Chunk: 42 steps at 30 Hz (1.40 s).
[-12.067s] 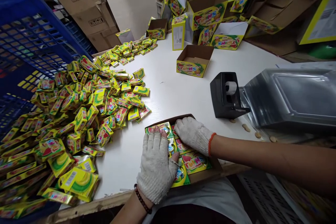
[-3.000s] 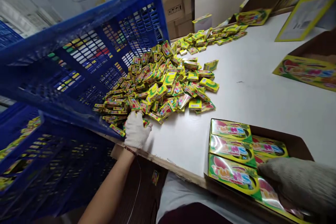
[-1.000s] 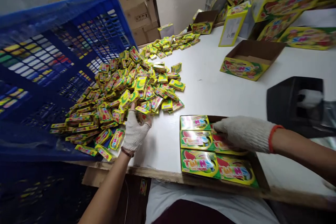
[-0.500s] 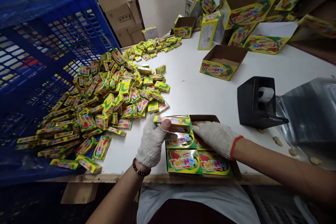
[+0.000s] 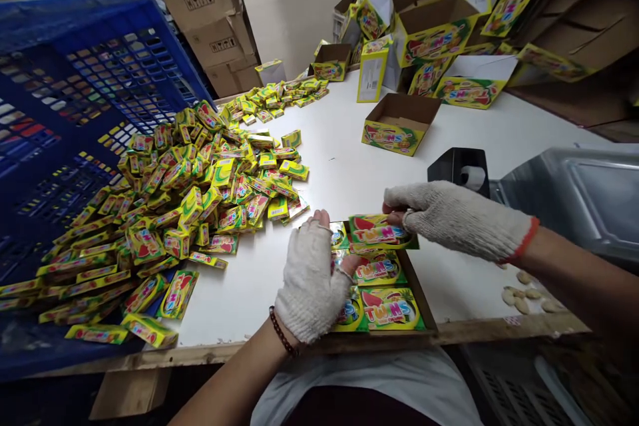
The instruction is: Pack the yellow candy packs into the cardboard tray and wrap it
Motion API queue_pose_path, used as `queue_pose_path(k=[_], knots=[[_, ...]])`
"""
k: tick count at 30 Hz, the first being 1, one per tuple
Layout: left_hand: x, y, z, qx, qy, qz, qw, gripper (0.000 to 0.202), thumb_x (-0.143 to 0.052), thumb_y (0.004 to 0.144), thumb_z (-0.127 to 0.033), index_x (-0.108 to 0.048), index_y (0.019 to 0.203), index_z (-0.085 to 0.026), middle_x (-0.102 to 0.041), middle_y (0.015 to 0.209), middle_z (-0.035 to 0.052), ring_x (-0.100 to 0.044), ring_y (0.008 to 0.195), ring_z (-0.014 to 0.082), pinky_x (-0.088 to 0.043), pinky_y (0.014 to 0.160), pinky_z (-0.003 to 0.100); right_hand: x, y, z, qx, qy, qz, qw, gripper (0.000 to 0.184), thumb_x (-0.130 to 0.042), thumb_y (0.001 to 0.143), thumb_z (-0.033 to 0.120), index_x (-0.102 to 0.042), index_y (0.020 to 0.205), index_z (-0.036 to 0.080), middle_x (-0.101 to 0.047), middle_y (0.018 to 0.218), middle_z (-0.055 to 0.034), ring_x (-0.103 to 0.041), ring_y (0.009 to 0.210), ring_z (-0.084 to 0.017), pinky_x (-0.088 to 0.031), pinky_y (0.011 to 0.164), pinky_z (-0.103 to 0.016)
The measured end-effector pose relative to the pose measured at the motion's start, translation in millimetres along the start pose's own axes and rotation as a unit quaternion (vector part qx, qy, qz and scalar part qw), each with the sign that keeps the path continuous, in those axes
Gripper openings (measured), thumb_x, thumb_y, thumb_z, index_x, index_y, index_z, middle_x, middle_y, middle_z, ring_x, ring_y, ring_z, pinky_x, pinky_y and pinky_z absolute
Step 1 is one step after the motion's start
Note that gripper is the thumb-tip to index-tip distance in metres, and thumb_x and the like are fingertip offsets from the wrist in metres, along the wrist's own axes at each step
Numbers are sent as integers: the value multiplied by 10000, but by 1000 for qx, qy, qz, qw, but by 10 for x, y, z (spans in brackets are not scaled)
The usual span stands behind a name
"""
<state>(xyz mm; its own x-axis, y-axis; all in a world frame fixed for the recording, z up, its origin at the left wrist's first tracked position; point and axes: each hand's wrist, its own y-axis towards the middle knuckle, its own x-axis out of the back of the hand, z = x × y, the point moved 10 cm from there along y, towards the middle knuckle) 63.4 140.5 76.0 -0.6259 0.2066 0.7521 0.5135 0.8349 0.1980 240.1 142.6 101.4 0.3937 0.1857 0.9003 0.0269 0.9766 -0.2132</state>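
Note:
My right hand [image 5: 449,219], in a white knit glove, pinches the right end of a small yellow-green TWINS box [image 5: 377,231]. This box is over the far right part of an open carton [image 5: 418,293] at the table's front edge. Inside the carton lie flat rows of the same small boxes [image 5: 392,309]. My left hand [image 5: 314,283], gloved with bare fingertips, rests over the carton's left side, fingers stretched and thumb apart. It hides much of the left row. A big heap of loose small boxes [image 5: 170,193] spreads to the left of the carton.
A blue plastic crate [image 5: 50,73] is tipped at the left behind the heap. An open carton [image 5: 397,136] and several more empty cartons [image 5: 436,40] stand at the back right. A black tape dispenser [image 5: 452,166] is partly behind my right hand. Brown boxes [image 5: 204,3] are stacked behind.
My left hand has let go of the small box it held and now lies over the carton. My right hand has come up out of the carton, gripping a small box. The view has shifted slightly.

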Motion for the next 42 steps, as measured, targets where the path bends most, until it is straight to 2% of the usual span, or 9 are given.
queue_pose_path(k=[5, 8, 11, 16, 20, 23, 30, 36, 42], knots=[[-336, -173, 151, -56, 226, 76, 969, 704, -551, 921, -510, -437, 1460, -71, -463, 1502, 254, -354, 1450, 422, -260, 1163, 684, -309, 221, -105, -38, -135, 52, 989, 229, -483, 888, 224, -690, 985, 212, -721, 927, -85, -635, 806, -220, -351, 614, -301], [-273, -230, 176, -62, 236, 53, 968, 712, -553, 921, -531, -447, 1446, -61, -487, 1477, 260, -378, 1435, 420, -277, 1156, 679, -502, 259, -5, -17, -155, 76, 985, 299, -463, 879, 137, -672, 1085, 200, -714, 1046, -106, -654, 914, -232, -365, 648, -297], [-170, -244, -63, -102, 211, 34, 972, 604, -549, 924, -479, -519, 1377, -81, -532, 1427, 251, -429, 1385, 426, -304, 1128, 690, -573, 228, 67, 23, -193, 69, 979, 295, -454, 916, 152, -646, 1135, 197, -664, 1140, -116, -658, 907, -224, -358, 632, -291], [-603, -186, -703, -192, 152, 208, 947, 301, -502, 952, -386, -694, 994, -159, -694, 1033, 120, -624, 1005, 292, -520, 930, 466, -598, 205, 156, 98, -256, 48, 961, 229, -472, 949, 195, -690, 1016, 171, -623, 1141, -142, -639, 872, -234, -372, 649, -316], [-985, -100, -791, -194, 222, 281, 913, 406, -524, 939, -409, -702, 1083, -73, -689, 1102, 189, -621, 1048, 337, -502, 948, 487, -634, 188, 215, 128, -282, 36, 950, 216, -515, 944, 201, -723, 967, 150, -641, 1114, -169, -623, 978, -304, -425, 737, -370], [-1098, -148, -740, -190, 217, 319, 903, 443, -498, 952, -432, -707, 1090, -66, -686, 1144, 200, -627, 1073, 348, -510, 949, 492, -706, 142, 266, 135, -287, 46, 947, 252, -489, 939, 123, -722, 1034, 114, -664, 1120, -185, -633, 1010, -303, -457, 781, -381], [-991, -203, -737, -158, 186, 296, 923, 543, -588, 889, -453, -626, 1283, -82, -656, 1265, 207, -627, 1129, 371, -531, 966, 503, -786, 78, 399, 76, -281, 58, 955, 324, -422, 947, 82, -691, 1127, 83, -680, 1065, -211, -683, 964, -316, -519, 750, -389], [-1028, -227, -702, -148, 165, 284, 933, 604, -588, 890, -431, -574, 1361, -53, -609, 1351, 233, -596, 1202, 398, -504, 1029, 546, -964, 32, 327, 32, -265, 106, 958, 392, -360, 949, 55, -669, 1189, 82, -592, 1208, -251, -664, 1021, -335, -573, 709, -409], [-973, -266, -796, -199, 166, 240, 935, 540, -606, 891, -393, -598, 1329, -76, -680, 1232, 206, -660, 1068, 345, -558, 925, 492, -1044, 27, 350, 37, -226, 131, 965, 486, -344, 935, 50, -576, 1352, 144, -511, 1350, -239, -634, 1091, -363, -567, 751, -460]])
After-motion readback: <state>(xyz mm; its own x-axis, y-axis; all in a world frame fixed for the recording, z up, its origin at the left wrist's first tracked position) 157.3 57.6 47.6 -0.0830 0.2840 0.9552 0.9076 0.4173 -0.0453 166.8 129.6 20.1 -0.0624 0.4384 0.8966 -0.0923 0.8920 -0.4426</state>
